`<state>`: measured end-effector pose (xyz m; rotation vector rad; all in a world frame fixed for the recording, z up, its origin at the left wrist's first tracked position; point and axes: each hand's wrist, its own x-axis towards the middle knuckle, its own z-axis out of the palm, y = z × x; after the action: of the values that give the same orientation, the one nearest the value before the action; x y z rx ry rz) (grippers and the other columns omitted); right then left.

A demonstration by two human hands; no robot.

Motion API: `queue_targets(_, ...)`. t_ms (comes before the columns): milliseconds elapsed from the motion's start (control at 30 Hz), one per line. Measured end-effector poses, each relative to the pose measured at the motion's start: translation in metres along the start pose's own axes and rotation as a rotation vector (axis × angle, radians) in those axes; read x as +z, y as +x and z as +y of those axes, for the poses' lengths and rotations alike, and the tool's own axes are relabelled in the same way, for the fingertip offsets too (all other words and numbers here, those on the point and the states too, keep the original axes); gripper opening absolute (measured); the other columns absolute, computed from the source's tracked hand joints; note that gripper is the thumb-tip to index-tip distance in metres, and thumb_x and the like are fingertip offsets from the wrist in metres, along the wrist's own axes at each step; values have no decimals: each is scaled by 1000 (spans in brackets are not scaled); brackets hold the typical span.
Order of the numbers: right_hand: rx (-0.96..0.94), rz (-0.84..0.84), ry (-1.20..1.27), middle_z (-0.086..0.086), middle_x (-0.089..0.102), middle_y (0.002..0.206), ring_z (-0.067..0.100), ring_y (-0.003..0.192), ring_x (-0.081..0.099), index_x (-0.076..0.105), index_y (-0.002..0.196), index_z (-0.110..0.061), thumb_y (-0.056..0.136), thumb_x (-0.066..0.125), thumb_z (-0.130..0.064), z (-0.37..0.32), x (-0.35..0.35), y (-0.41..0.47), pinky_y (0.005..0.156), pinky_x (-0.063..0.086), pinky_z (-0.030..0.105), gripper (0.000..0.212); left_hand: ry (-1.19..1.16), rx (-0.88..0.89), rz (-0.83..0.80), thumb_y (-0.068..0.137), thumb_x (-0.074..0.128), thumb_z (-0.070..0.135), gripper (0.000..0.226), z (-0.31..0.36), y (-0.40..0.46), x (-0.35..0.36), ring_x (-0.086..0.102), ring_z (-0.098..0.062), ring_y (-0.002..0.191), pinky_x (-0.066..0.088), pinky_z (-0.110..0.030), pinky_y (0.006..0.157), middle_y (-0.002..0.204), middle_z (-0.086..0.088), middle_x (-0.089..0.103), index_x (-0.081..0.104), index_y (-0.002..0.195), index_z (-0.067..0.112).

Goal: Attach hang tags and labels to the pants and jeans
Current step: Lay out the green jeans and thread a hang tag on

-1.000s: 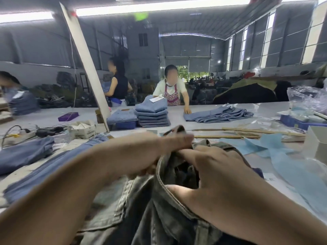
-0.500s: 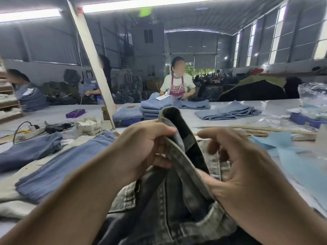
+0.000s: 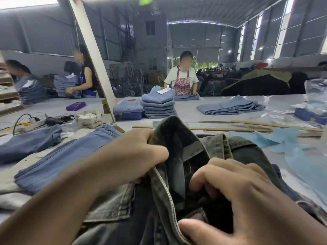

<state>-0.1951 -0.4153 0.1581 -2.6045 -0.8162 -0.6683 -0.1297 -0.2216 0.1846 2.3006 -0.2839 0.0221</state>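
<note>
jeans: dark grey washed pair (image 3: 177,206), bunched on the table (image 3: 203,106) right in front, waistband lifted up between both hands
left hand: (image 3: 134,156) fingers clenched round the raised waistband edge
right hand: (image 3: 235,195) fingers curled into the opened waist, thumb pinching the denim below
feel: likely thick, heavy, floppy denim; not slippery, not fragile
hold point: stiff stitched waistband or belt loop, best for tagging
tag: none visible in either hand

Cool, even light comes from the ceiling strip lights (image 3: 26,2) and the tall windows (image 3: 284,27) on the right. Wide-angle distortion bends the edges, and the faces are blurred.
</note>
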Motion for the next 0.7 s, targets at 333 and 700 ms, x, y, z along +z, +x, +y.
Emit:
queue_targets(333,248,-149,19,-30,17,115,-22,115,12,-4,117,-54,36,17,-90,1,-4,6,85,24,3,92,524,367,388,70,71,15,69,-11,-8,7,43,-2,91,33,-8,69,104,20,31,33,116,48)
queue_targets(700,273,-145,174,-21,38,113,-10,105,43,34,114,-60,39,44,-85,5,-8,8,74,42,16,80,531,419,168,93,50,34,26,21,10,23,23,-11,101,18,-23,86,100,16,30,67,112,39)
